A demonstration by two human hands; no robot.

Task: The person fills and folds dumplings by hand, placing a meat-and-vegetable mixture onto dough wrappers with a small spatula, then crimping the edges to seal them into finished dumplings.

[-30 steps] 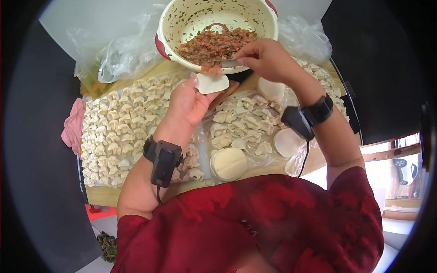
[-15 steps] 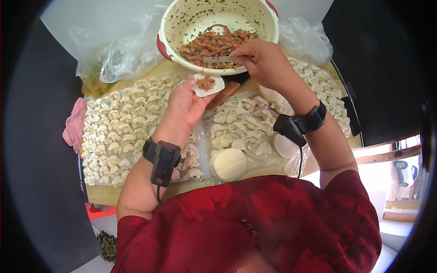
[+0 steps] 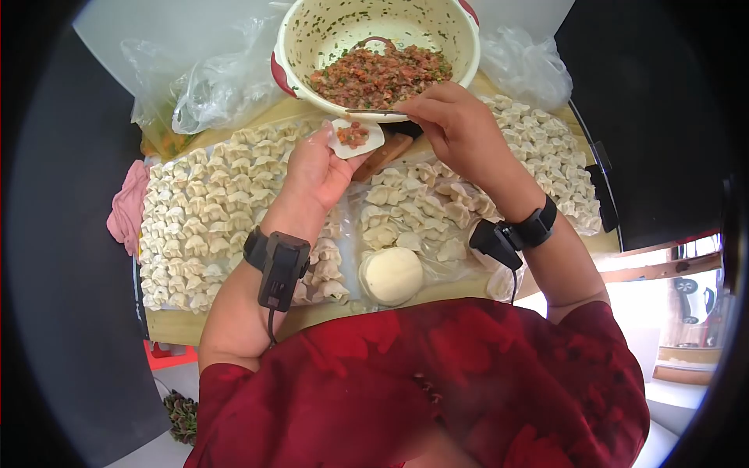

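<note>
My left hand (image 3: 321,168) holds a white dumpling wrapper (image 3: 373,140) by its left side and from beneath. A small mound of meat filling (image 3: 353,136) lies on the wrapper. My right hand (image 3: 452,125) grips a thin, flat metal spatula (image 3: 374,112), seen nearly edge-on. Its blade points left, just above the wrapper and across the near rim of a large cream bowl (image 3: 292,47). Reddish minced filling with green bits (image 3: 382,76) covers the bowl's bottom. Below my hands, a stack of round wrappers (image 3: 392,277) sits near the table's front edge.
Rows of folded dumplings (image 3: 207,210) cover the left side of the table. More dumplings lie in the middle (image 3: 413,207) and at the right (image 3: 546,156). Clear plastic bags (image 3: 222,86) flank the bowl. A pink cloth (image 3: 128,207) hangs at the left edge.
My right hand has shifted slightly down and right, and the spatula has turned from flat-side view to nearly edge-on, closer to the wrapper. My left hand has stayed almost still.
</note>
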